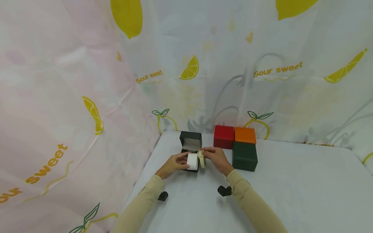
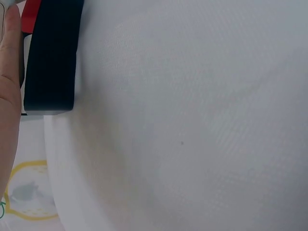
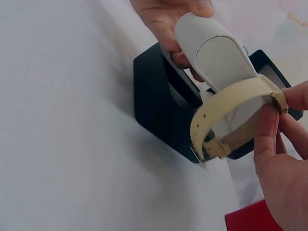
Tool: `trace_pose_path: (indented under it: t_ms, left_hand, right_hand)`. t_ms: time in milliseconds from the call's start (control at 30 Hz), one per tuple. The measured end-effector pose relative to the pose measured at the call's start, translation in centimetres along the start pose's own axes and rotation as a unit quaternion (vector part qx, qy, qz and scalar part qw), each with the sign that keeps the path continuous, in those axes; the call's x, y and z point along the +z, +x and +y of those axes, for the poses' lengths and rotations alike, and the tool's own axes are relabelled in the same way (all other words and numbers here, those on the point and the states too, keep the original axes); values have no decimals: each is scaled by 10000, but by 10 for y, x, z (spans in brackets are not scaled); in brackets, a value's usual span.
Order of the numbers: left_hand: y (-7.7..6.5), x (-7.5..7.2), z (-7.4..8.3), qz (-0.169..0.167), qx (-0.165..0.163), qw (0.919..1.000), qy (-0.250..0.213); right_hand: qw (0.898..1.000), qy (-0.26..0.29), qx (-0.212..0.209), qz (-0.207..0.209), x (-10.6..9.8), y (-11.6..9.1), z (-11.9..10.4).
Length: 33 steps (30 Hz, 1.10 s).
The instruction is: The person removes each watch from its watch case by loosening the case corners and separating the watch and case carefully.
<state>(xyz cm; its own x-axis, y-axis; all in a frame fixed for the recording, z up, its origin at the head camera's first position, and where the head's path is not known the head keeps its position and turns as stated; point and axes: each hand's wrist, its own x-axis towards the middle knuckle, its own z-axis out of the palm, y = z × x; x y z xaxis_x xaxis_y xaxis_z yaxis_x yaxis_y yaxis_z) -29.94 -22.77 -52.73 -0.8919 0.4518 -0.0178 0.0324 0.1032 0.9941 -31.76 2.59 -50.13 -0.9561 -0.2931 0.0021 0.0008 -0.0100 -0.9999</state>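
My left hand [image 1: 173, 164] grips a white watch cushion [image 1: 192, 161], held above an open dark box [image 1: 190, 139] whose lid stands up at the back. A cream-strapped wristwatch [image 1: 201, 158] is pinched at its case by my right hand [image 1: 217, 158]. In the right wrist view the strap [image 3: 231, 98] forms a buckled loop beside the end of the white cushion [image 3: 224, 62], and the right fingers [image 3: 269, 130] hold the watch case. The left wrist view shows only part of the left hand [image 2: 9, 72] beside the dark box [image 2: 53, 62].
To the right of the open box stand a red box [image 1: 223, 137], an orange box [image 1: 245, 135] and a dark green box [image 1: 244, 156], all closed. A white cloth covers the table [image 1: 303, 187]. A lemon-printed curtain [image 1: 215, 64] hangs behind and at the left.
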Motion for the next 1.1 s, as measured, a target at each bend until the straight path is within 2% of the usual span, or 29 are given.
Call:
trace_pose_path:
  t_ms: [133,433,767,1100]
  left_hand:
    - [-1,-1,0,78,-31,9999,-71]
    - [-5,-1,-2,200,-72,9998,3]
    - [-13,-3,-7,204,-46,9997,-100]
    - [-8,-4,-7,99,69,9998,-127]
  right_hand:
    - [9999,-49,53,89,-1,-1,4]
    - [9987,281,228,346,0,-6,6]
    - [9987,304,200,358,1,-8,10]
    - [9981,265,181,533,1,-10,6]
